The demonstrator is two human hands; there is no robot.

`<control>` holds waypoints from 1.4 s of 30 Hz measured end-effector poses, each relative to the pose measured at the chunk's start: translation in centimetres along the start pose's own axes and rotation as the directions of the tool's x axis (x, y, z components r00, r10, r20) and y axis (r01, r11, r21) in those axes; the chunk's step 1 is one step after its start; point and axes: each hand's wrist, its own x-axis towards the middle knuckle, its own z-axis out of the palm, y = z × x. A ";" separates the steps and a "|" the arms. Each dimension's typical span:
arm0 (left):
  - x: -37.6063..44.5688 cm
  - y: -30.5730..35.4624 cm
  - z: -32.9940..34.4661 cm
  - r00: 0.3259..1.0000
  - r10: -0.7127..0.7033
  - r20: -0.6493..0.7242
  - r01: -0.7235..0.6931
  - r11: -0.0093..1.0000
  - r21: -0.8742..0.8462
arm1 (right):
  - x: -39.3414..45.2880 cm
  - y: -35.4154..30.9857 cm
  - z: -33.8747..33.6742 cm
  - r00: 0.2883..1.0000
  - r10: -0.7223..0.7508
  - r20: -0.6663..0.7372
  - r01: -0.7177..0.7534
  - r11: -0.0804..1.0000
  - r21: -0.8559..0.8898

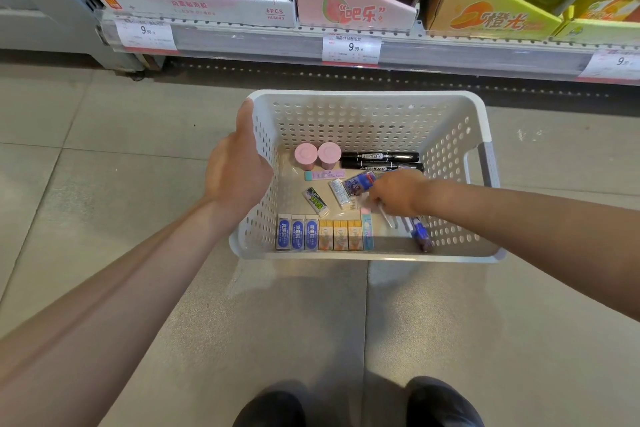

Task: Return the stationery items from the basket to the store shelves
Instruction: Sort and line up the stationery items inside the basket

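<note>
Tiled floor (104, 184) under held white basket (363, 114); shelf (277, 42) carries 4 display boxes.

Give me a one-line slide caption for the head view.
Left hand grips the white basket rim while the right hand reaches among erasers and pens inside, below the store shelf.

Both forearms bare to the frame edge; no sleeves, watch or rings visible. Dark, rounded-toe shoes (356, 404) appear at bottom centre of the frame.
</note>
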 end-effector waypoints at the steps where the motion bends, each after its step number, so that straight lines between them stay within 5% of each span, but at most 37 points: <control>1: 0.0 0.0 0.0 1.000 -0.001 0.002 0.001 1.000 -0.001 | 0.0 0.2 -0.2 1.000 0.027 -0.009 -0.028 0.999 -0.019; 8: 0.1 -0.1 0.2 1.000 -0.001 -0.016 0.001 1.000 0.008 | -0.6 1.3 -1.3 0.983 0.153 -0.103 -0.126 0.965 0.231; 14: 0.2 -0.1 0.1 1.000 -0.004 -0.013 0.004 1.000 -0.004 | -0.9 1.3 -1.9 0.991 0.047 0.124 -0.101 0.870 0.483; 21: 0.1 0.0 0.0 1.000 -0.003 -0.009 0.003 1.000 0.002 | -1.2 1.0 -0.9 0.993 0.110 0.047 -0.116 0.799 0.591; 30: 0.1 0.0 0.2 1.000 -0.016 -0.016 0.016 1.000 0.014 | -0.6 0.6 -0.6 0.990 0.076 0.120 -0.125 0.867 0.482; 42: 0.2 -0.2 0.2 1.000 0.003 -0.016 -0.003 1.000 0.003 | -0.3 -1.4 1.2 0.988 0.139 -0.072 -0.120 0.966 0.227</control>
